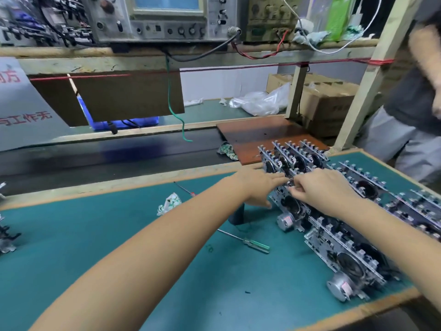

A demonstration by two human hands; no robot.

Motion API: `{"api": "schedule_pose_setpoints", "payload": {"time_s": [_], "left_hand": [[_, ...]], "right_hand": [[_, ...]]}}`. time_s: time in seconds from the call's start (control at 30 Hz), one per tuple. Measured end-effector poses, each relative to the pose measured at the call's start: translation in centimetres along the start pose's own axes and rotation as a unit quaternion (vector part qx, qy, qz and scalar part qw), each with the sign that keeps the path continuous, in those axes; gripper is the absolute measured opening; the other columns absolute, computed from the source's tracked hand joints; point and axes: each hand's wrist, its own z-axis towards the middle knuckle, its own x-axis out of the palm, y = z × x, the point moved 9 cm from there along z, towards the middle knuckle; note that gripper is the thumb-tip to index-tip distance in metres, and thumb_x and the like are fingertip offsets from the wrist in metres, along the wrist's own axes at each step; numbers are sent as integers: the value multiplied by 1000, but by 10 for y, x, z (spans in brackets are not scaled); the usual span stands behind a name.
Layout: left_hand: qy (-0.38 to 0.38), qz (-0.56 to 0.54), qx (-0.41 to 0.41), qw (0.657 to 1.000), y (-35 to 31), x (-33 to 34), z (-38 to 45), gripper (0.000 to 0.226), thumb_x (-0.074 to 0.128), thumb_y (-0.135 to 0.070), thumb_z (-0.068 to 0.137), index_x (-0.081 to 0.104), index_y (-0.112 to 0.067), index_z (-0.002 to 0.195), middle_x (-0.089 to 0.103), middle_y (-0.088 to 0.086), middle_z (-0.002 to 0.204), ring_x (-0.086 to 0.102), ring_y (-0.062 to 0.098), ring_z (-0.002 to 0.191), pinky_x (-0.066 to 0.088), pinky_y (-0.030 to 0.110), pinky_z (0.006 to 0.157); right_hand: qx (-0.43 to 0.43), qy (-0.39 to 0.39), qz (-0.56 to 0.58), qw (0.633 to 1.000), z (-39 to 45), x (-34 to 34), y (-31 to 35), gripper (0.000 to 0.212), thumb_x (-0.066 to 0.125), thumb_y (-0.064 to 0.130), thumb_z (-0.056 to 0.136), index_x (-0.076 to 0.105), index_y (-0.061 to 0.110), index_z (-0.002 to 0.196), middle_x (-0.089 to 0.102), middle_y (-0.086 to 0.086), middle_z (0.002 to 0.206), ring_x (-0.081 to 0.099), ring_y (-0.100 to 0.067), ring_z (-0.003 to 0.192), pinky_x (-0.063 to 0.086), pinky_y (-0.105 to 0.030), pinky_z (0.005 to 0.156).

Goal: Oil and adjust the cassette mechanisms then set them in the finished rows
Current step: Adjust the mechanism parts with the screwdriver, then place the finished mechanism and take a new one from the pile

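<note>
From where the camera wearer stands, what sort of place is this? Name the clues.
Most likely an electronics assembly or repair workshop: rows of metal cassette mechanisms stand on a green work mat, an oscilloscope-like test instrument sits on the shelf above, and a green-handled screwdriver lies nearby.

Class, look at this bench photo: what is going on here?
A person at a green bench works on a cassette mechanism standing at the end of a row of mechanisms. The left hand steadies it with fingers extended, while the right hand pinches something small at its top edge. Two screwdrivers and a rag lie unused on the mat.
</note>
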Motion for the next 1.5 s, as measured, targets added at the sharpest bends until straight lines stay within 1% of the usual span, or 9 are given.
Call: {"api": "schedule_pose_setpoints", "payload": {"time_s": [0.13,0.23,0.47,0.7,0.87,1.0,1.17,1.4,1.5], "left_hand": [[-25,-7,-11,1000,1,-3,-7,79,53,-43,94,5,-23,153,2,-3,161,19,23,145,24,39,115],[-133,-56,-44,989,9,-20,-41,65,55,-40,92,26,-20,147,12,0,160,23,20,142,25,36,111],[-320,-299,-213,873,44,20,-222,29,62,-43,87,65,-30,113,52,-21,120,44,-3,116,29,10,99],[-260,-324,-445,793,51,115,-387,24,68,-37,85,55,-45,104,49,-24,116,49,4,115,25,6,96],[-244,-155,-563,775,59,124,-491,52,50,-47,77,69,-11,109,62,11,116,61,31,102,46,41,90],[-223,-28,-710,668,71,129,-577,60,87,-22,65,62,-5,116,57,23,119,55,45,105,47,59,85],[-161,-124,-812,547,69,171,-626,61,82,-24,71,56,5,119,63,33,98,61,48,90,47,51,74],[-251,-171,-752,585,67,141,-590,30,81,-27,70,69,-19,97,61,3,52,58,25,58,38,36,56],[-319,-212,-689,615,71,113,-534,31,85,-27,64,65,-41,83,57,-19,48,57,-1,53,41,25,56]], "right_hand": [[5,-51,-34,998,-7,-27,14,35,38,57,93,52,26,96,66,5,84,64,-19,79,28,-27,53],[16,-106,123,987,-19,-52,38,21,43,50,91,47,30,89,65,9,76,64,-21,73,30,-28,54],[-55,-19,435,899,-44,-42,161,30,44,55,85,37,31,69,52,12,55,47,-11,57,36,-32,58],[-315,82,374,868,-53,-49,335,27,41,47,95,42,26,79,59,6,88,55,-19,90,27,-31,64],[-432,113,412,794,-65,-77,448,28,49,35,95,56,16,113,59,-6,114,52,-24,110,40,-36,85],[-415,160,492,748,-57,-99,524,55,52,24,95,32,8,143,44,-16,139,40,-29,128,33,-39,104],[-368,252,555,702,-59,-108,579,72,51,21,95,8,9,151,23,-15,154,28,-32,138,27,-38,110],[-271,251,657,657,-47,-87,523,62,57,24,91,28,21,146,45,-10,143,42,-25,130,33,-38,107],[-200,215,704,646,-31,-76,455,60,59,25,90,33,22,144,47,-2,141,43,-11,129,35,-34,108]]}}
